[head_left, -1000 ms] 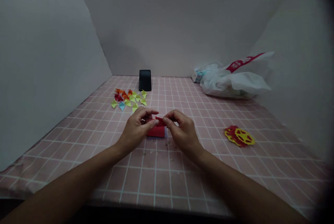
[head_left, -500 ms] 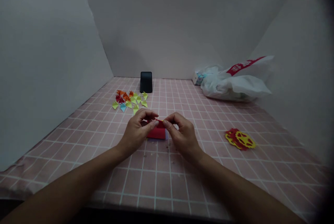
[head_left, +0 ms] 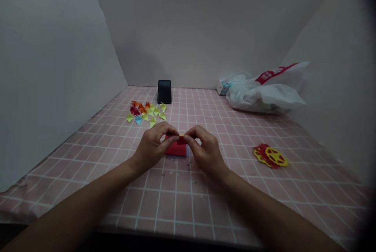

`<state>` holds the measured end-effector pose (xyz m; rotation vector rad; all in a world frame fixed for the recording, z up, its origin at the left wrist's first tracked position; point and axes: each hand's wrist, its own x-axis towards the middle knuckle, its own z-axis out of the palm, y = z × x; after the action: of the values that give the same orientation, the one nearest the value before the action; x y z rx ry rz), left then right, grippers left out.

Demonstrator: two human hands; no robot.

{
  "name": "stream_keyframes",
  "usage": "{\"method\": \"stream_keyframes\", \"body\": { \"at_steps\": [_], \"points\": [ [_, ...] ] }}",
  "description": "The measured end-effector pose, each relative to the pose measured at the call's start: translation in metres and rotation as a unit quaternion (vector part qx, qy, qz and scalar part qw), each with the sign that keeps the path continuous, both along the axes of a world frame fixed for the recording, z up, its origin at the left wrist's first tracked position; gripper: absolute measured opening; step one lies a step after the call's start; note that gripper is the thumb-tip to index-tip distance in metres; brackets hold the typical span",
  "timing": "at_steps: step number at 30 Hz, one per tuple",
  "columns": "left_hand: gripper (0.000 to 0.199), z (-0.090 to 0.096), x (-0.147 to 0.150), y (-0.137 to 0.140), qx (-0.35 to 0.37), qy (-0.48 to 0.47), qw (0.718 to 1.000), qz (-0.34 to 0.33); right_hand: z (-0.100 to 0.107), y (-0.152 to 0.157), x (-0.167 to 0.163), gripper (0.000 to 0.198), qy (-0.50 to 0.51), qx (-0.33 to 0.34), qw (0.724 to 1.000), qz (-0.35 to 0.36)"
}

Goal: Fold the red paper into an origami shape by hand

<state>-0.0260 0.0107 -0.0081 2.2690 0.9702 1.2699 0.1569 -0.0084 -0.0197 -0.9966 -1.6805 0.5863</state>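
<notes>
A small folded piece of red paper [head_left: 181, 140] is pinched between both my hands above the table. My left hand [head_left: 155, 142] has thumb and index finger closed on its left end. On the right end, the thumb and index finger of my right hand [head_left: 205, 148] are closed too. Just under them lies a stack of coloured paper [head_left: 176, 150], red on top with a purple edge showing at the right. Fingers hide part of the folded piece and of the stack. Tiny scraps are scattered on the cloth in front of it.
Several small folded paper figures [head_left: 146, 113], yellow, orange, red and blue, lie at the back left. Behind them stands a black phone [head_left: 164, 92]. Red and yellow cut-out shapes [head_left: 272, 156] lie at the right. A white plastic bag [head_left: 264, 97] and a small box [head_left: 222, 87] sit at the back right.
My left fingertips have shifted slightly right along the red paper, closer to the right hand. The red piece has tilted a little. Everything else stays in place.
</notes>
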Motion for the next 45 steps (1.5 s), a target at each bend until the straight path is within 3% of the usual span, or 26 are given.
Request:
{"method": "stream_keyframes", "body": {
  "at_steps": [5, 14, 25, 30, 35, 45],
  "points": [
    [0.009, 0.001, 0.000, 0.002, 0.003, 0.018, 0.999, -0.039, -0.001, 0.001, 0.001, 0.017, -0.013, 0.007, 1.000, 0.016],
    [0.008, 0.005, -0.002, 0.002, -0.031, 0.043, 0.999, -0.003, 0.000, 0.000, 0.001, 0.017, -0.013, -0.002, 1.000, 0.002],
    [0.011, 0.006, -0.006, 0.010, -0.033, 0.076, 0.996, -0.019, -0.001, 0.004, 0.003, 0.016, -0.018, 0.004, 0.999, -0.032],
    [0.007, 0.005, -0.004, 0.005, -0.058, 0.032, 0.998, 0.007, -0.001, 0.003, 0.002, 0.016, -0.014, 0.011, 0.999, -0.032],
    [0.007, 0.003, 0.001, 0.001, -0.068, 0.023, 0.997, -0.024, -0.001, 0.000, 0.000, 0.018, -0.008, -0.005, 1.000, -0.015],
    [0.017, 0.010, 0.002, -0.003, -0.061, 0.024, 0.998, -0.017, -0.001, -0.003, -0.001, 0.018, 0.008, -0.030, 0.999, 0.008]
  ]
}}
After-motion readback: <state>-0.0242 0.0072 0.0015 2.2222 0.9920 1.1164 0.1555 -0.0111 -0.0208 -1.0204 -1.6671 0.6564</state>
